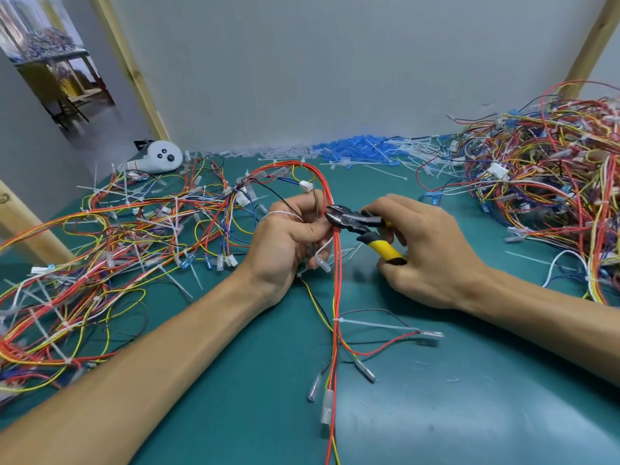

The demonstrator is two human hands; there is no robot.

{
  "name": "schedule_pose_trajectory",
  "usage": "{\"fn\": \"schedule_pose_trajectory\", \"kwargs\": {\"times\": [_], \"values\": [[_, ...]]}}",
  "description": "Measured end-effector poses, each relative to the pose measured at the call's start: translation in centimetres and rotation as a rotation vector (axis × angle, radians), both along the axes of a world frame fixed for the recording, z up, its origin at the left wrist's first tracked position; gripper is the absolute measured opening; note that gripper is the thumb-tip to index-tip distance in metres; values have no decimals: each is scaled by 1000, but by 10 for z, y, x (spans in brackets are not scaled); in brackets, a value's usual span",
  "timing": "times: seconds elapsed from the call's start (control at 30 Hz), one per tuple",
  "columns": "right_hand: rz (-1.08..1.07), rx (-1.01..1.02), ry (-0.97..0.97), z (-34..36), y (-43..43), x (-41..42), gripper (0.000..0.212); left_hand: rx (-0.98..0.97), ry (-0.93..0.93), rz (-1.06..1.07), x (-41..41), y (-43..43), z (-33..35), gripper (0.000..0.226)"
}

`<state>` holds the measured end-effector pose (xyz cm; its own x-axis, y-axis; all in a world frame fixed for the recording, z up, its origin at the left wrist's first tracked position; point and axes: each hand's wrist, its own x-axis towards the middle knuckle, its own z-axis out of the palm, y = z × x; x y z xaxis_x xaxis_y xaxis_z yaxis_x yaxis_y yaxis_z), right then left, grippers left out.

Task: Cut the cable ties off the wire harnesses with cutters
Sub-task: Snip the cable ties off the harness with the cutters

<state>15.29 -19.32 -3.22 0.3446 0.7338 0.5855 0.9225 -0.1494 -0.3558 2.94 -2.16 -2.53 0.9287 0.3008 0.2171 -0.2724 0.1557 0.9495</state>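
My left hand (288,236) grips a wire harness (336,290) of red, yellow and black wires above the green table, with a thin white cable tie looped over its fingers. Yellow-handled cutters (360,226) are held in my right hand (429,250), their black jaws at the red wires just right of my left fingers. Lower on the same harness, a white cable tie (369,324) sticks out to the right. The harness ends in clear connectors (327,402) near the front.
A tangled heap of harnesses (110,250) covers the table's left. A bigger pile (553,196) fills the right. Cut white ties and blue connectors (355,149) lie along the back wall. A white device (162,157) sits at the back left. Bare green table (469,380) lies in front.
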Motion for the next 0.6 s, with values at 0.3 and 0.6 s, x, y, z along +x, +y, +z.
{"fn": "schedule_pose_trajectory", "kwargs": {"times": [0.3, 0.6], "values": [[31, 22, 103, 2, -1, -4, 32, 38, -44, 24, 3, 2, -5, 6], [-13, -20, 92, -2, 0, 1, 27, 15, -27, 50, 2, 3, -4, 6]]}}
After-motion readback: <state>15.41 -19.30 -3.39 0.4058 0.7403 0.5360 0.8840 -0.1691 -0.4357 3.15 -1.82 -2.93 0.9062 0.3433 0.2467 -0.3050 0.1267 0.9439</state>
